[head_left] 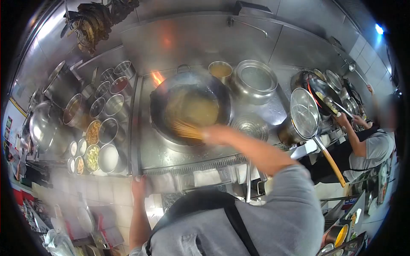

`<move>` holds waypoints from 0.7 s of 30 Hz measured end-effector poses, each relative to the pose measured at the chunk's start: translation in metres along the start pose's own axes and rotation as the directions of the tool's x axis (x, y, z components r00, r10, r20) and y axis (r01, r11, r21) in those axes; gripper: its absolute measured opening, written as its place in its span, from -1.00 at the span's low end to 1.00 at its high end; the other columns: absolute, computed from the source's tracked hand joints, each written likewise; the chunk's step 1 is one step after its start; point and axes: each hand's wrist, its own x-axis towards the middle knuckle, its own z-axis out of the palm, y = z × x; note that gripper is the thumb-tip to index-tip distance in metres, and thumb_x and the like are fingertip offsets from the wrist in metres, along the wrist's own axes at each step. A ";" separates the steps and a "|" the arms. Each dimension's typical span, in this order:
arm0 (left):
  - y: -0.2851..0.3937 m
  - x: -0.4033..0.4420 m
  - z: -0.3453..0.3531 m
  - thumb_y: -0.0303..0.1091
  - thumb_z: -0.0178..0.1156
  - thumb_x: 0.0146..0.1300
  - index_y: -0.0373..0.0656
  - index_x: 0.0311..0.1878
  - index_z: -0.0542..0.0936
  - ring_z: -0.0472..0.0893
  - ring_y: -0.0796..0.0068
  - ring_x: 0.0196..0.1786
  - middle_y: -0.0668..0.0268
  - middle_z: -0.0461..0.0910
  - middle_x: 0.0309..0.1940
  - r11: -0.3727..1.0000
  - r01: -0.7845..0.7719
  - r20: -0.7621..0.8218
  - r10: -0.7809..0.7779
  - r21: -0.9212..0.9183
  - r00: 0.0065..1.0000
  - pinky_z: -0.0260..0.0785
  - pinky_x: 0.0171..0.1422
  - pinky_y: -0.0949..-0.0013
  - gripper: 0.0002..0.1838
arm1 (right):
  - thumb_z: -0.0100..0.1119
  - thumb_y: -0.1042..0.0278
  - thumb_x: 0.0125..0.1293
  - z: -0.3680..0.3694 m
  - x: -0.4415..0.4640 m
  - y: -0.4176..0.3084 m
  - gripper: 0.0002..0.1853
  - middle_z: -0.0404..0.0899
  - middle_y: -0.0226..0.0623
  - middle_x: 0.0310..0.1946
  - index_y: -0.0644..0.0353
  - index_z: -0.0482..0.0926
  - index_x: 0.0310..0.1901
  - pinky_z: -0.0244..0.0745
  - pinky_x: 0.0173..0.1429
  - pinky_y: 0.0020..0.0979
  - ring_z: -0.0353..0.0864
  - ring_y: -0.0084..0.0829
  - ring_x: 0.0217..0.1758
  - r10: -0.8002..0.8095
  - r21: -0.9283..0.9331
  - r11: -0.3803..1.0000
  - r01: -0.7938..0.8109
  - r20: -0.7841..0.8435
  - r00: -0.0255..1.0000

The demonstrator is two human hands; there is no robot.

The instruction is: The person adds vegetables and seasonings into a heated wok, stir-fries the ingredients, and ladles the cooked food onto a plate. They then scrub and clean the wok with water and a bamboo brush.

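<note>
My right hand [215, 134] is closed around a bamboo wok brush [186, 129]. The brush's bristles reach into a large dark wok [156, 106] that holds cloudy yellowish liquid. Flames [158, 78] rise at the wok's upper left rim. Down at the front edge of the stove is my left hand [139, 186], small and blurred, so its fingers cannot be made out. A perforated metal skimmer [251, 126] lies just right of the wok, partly behind my right forearm.
Metal containers with ingredients, including a white-filled one [109, 158], crowd the left counter. Behind the wok stand a pot of brown liquid [220, 70] and a lidded pot [256, 79]. A wooden-handled strainer [305, 113] is at right. A co-worker [369, 147] tends another wok [323, 91].
</note>
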 end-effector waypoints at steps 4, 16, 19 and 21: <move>0.013 -0.011 0.001 0.04 0.31 0.32 -0.32 0.17 0.66 0.73 -0.13 0.01 -0.14 0.74 -0.09 0.998 -0.052 -0.073 0.053 0.022 0.996 0.50 0.15 -0.01 -0.41 | 0.32 -0.30 0.29 -0.159 -0.059 0.081 -0.40 0.80 -0.19 -0.06 0.01 0.74 0.14 0.66 0.02 -0.18 0.79 -0.20 -0.02 0.402 -0.160 0.903 -0.398 -0.005 0.915; 0.012 -0.013 0.003 0.11 0.28 0.36 -0.32 0.17 0.64 0.68 -0.21 0.11 -0.20 0.71 -0.02 0.998 -0.033 -0.079 0.037 0.048 0.996 0.49 0.19 -0.03 -0.38 | 0.16 0.09 0.36 -0.115 -0.056 0.006 -0.65 0.80 -0.14 -0.08 0.12 0.75 -0.03 0.66 0.13 0.00 0.80 -0.07 -0.01 0.208 -0.240 0.946 -0.218 -0.068 0.976; 0.021 -0.019 -0.005 0.11 0.29 0.35 -0.34 0.19 0.62 0.67 -0.25 0.12 -0.22 0.70 -0.01 0.999 -0.010 -0.010 0.011 0.050 1.000 0.49 0.20 -0.06 -0.35 | 0.12 0.06 0.38 -0.136 -0.066 0.022 -0.64 0.79 -0.11 -0.08 0.08 0.75 -0.02 0.64 0.14 0.02 0.79 -0.05 0.00 0.291 -0.308 0.874 -0.376 -0.288 0.912; 0.025 -0.016 -0.004 0.12 0.28 0.34 -0.35 0.20 0.61 0.67 -0.27 0.11 -0.23 0.70 -0.02 0.999 -0.025 -0.013 0.026 0.048 1.000 0.49 0.21 -0.07 -0.33 | 0.08 0.05 0.41 -0.140 -0.065 0.016 -0.64 0.77 -0.03 -0.09 0.05 0.77 -0.02 0.63 0.12 0.02 0.77 -0.01 0.01 0.247 -0.331 0.868 -0.369 -0.357 0.901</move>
